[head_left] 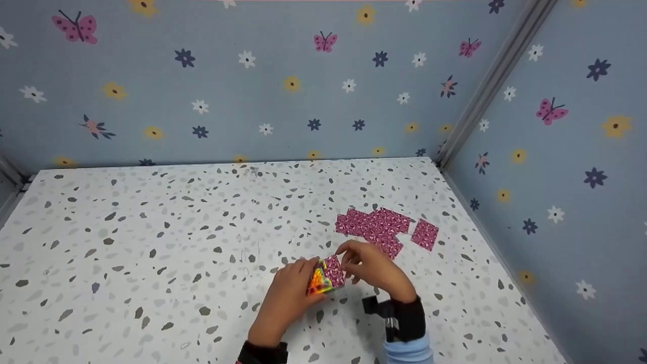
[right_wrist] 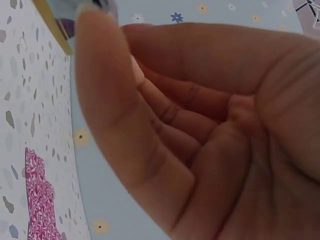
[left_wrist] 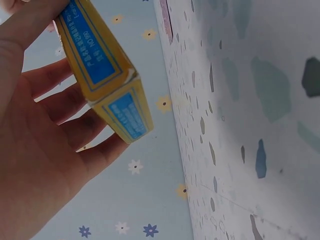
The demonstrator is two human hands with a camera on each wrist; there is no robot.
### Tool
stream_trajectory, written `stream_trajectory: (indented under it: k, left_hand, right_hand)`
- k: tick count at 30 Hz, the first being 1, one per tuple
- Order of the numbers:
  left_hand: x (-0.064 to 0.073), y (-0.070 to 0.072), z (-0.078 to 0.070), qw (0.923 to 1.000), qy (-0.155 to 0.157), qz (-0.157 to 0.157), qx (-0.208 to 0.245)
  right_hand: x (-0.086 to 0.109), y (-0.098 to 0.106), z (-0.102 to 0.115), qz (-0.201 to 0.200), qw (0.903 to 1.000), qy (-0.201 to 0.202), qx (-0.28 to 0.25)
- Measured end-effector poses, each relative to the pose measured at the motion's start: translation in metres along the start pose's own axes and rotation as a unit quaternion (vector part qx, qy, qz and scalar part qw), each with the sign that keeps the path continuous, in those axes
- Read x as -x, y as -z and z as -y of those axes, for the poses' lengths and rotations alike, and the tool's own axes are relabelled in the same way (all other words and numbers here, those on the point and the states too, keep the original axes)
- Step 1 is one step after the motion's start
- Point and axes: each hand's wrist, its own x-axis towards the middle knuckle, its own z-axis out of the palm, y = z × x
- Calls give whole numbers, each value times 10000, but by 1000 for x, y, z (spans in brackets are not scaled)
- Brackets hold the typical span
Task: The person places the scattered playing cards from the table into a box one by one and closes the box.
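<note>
Yellow-and-blue cardboard box (left_wrist: 102,65) is clamped in left hand (head_left: 290,288) at table's near side, magenta-patterned card (head_left: 335,273) at its right end, right hand (head_left: 373,267) there, can't tell if pinching; a hard tug could twist box loose or crease card.

Beyond the fingers (head_left: 302,268) stands a pale blue wall (head_left: 227,81) printed with pink butterflies (head_left: 76,26) and white, yellow and dark blue flowers (head_left: 292,84), while to their right a matching side wall (head_left: 571,151) meets it at a corner covered by a grey strip (head_left: 491,83). Under the fingers spreads a white desk (head_left: 126,263) speckled in grey, black and tan, running back to the wall, with a piece of grey frame (head_left: 11,169) far to their left. The light is fairly even, leaving a soft shadow (head_left: 354,313) on the near side of the fingers.
</note>
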Motion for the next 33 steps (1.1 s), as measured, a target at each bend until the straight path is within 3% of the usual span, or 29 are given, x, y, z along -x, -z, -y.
stream_trajectory:
  k: [19,26,33]
  left_hand:
    - [1,0,1,10000,-30,-23,-80]
    - [1,-3,2,9998,-82,-130,-144]
    - [1,-2,1,10000,-25,4,-56]
  right_hand:
    - [-4,-5,3,-34,9992,250,308]
    - [-6,-8,3,75,9994,340,84]
    - [-5,-5,2,110,9995,286,73]
